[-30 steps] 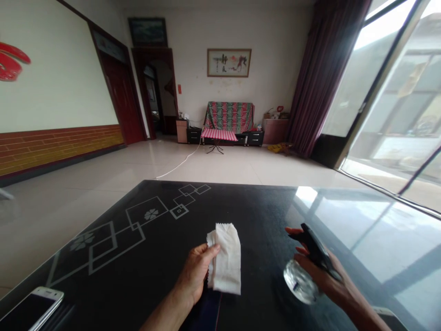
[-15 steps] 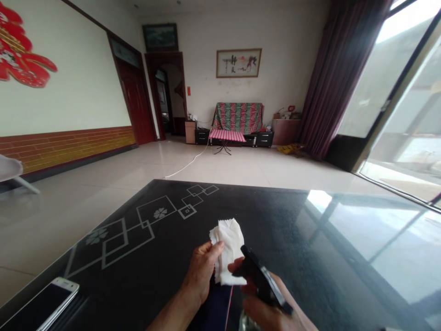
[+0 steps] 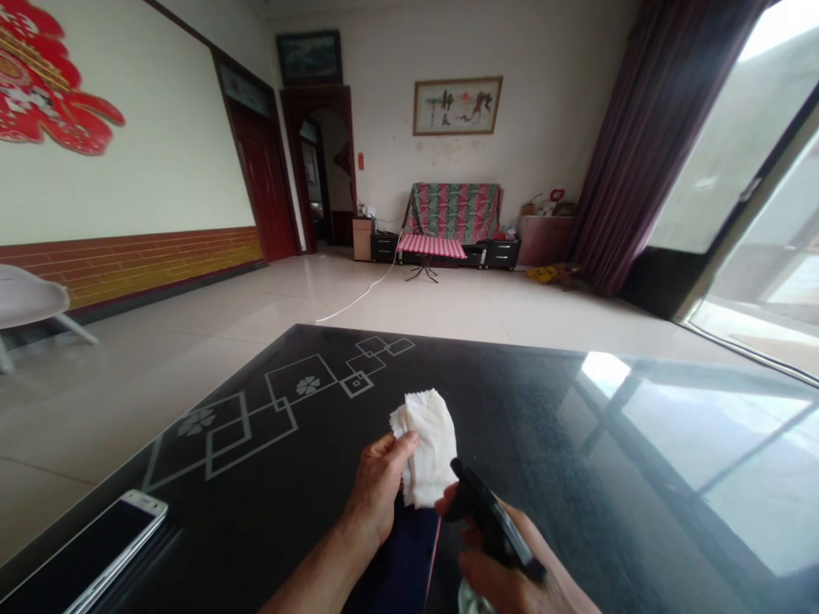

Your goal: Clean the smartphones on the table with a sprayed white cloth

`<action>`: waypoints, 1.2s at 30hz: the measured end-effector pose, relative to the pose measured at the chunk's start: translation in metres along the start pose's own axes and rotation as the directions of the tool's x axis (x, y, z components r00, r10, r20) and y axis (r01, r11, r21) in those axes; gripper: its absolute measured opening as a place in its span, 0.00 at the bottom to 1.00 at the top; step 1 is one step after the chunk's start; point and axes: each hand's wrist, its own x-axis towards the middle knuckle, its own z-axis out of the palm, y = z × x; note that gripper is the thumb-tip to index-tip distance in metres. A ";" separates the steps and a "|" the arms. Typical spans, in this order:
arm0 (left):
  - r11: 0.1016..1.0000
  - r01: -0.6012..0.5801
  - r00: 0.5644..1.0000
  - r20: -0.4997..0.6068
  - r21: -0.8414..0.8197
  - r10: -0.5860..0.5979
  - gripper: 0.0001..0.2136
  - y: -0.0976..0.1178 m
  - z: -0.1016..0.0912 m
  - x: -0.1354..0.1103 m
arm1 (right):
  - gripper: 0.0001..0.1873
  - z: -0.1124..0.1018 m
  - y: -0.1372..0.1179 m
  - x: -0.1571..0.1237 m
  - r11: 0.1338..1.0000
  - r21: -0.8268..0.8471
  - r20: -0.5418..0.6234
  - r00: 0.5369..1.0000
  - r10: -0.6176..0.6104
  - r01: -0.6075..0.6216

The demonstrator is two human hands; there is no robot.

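Note:
My left hand pinches a folded white cloth by its left edge, thumb on top. In my right hand is a spray bottle with a black trigger head, its nozzle end close to the cloth's lower right corner. The fingers wrap round the bottle's neck, and most of the clear body is hidden below. Under the cloth and my hands lies a dark blue flat object with a thin pink-red edge; I cannot make out what it is.
A glossy black table with grey square patterns spreads before me. A white smartphone lies at its left front. Beyond are a pale chair, a small table with a checked cover and a white cord on the floor.
The view has shifted slightly left, so the room appears further right. The cloth has risen a little and its lower edge is slightly farther from the bottle. Both hands keep their holds.

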 end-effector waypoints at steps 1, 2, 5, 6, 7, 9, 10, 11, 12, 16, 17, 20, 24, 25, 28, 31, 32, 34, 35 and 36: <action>1.000 -0.006 1.000 -0.007 -0.008 0.006 0.17 0.000 -0.001 0.001 | 0.18 0.000 -0.001 0.000 1.000 -0.010 0.003 1.000 -0.007 0.007; 1.000 -0.011 1.000 -0.018 -0.010 0.011 0.17 0.001 -0.001 0.002 | 0.18 0.000 -0.002 0.000 1.000 -0.017 0.005 1.000 -0.011 0.011; 1.000 -0.025 0.998 -0.053 0.007 0.026 0.18 0.002 -0.002 0.003 | 0.20 0.000 -0.003 -0.001 0.999 -0.030 0.000 1.000 -0.015 0.015; 1.000 -0.026 0.998 -0.061 0.012 0.027 0.18 0.002 -0.003 0.003 | 0.20 0.000 -0.002 -0.001 0.999 -0.034 -0.001 1.000 -0.014 0.014; 1.000 -0.026 0.997 -0.066 0.014 0.027 0.18 0.003 -0.003 0.003 | 0.20 0.000 -0.001 -0.001 0.999 -0.035 -0.002 1.000 -0.008 0.008; 1.000 -0.020 0.998 -0.062 0.006 0.021 0.17 0.003 -0.002 0.003 | 0.21 0.000 0.002 0.000 0.999 -0.031 0.006 1.000 0.012 -0.012; 1.000 -0.020 0.998 -0.056 -0.005 0.020 0.17 0.004 -0.002 0.003 | 0.22 0.000 0.003 0.001 0.999 -0.029 0.010 1.000 0.022 -0.022; 1.000 -0.021 0.999 -0.049 -0.018 0.020 0.17 0.004 -0.001 0.002 | 0.22 0.000 0.004 0.001 0.999 -0.029 0.010 1.000 0.027 -0.027; 0.999 -0.020 0.999 -0.046 -0.033 0.019 0.17 0.005 -0.001 0.002 | 0.22 0.000 0.004 0.001 0.999 -0.030 0.005 1.000 0.029 -0.029; 0.996 -0.027 0.997 -0.068 -0.081 0.022 0.17 0.008 0.000 0.002 | 0.19 -0.002 -0.001 -0.002 0.998 -0.040 -0.030 0.999 0.040 -0.041; 0.996 -0.032 0.997 -0.074 -0.089 0.026 0.17 0.008 0.000 0.002 | 0.18 -0.002 -0.002 -0.002 0.998 -0.040 -0.050 0.998 0.038 -0.040; 0.995 -0.035 0.996 -0.087 -0.098 0.026 0.16 0.008 -0.001 0.004 | 0.17 -0.002 -0.006 -0.004 0.999 -0.040 -0.076 0.997 0.022 -0.025; 0.995 -0.019 0.996 -0.088 -0.101 0.010 0.17 0.007 -0.001 0.004 | 0.17 0.001 -0.011 -0.005 0.997 -0.057 -0.036 0.998 0.058 -0.060; 0.994 -0.019 0.996 -0.086 -0.105 0.010 0.17 0.007 -0.001 0.004 | 0.16 0.001 -0.012 -0.006 0.996 -0.064 -0.058 0.996 0.064 -0.068; 0.992 -0.027 0.995 -0.102 -0.120 0.015 0.17 0.008 0.000 0.004 | 0.15 0.002 -0.017 -0.009 0.994 -0.084 -0.144 0.988 0.059 -0.072; 0.990 -0.046 0.991 -0.130 -0.131 0.028 0.16 0.010 0.000 0.004 | 0.15 0.001 -0.019 -0.011 0.993 -0.093 -0.177 0.982 0.060 -0.077; 0.990 -0.051 0.990 -0.136 -0.134 0.032 0.16 0.011 0.000 0.004 | 0.15 0.001 -0.019 -0.011 0.993 -0.092 -0.172 0.984 0.055 -0.071; 0.989 -0.054 0.989 -0.142 -0.138 0.035 0.16 0.012 0.000 0.004 | 0.15 0.000 -0.018 -0.010 0.996 -0.078 -0.146 0.989 0.021 -0.033; 0.989 -0.052 0.989 -0.142 -0.138 0.032 0.17 0.012 0.000 0.004 | 0.15 0.001 -0.017 -0.009 0.998 -0.068 -0.134 0.991 0.001 -0.011; 0.990 -0.047 0.990 -0.140 -0.136 0.027 0.17 0.011 0.001 0.003 | 0.14 0.001 -0.016 -0.009 0.998 -0.059 -0.129 0.992 -0.012 0.005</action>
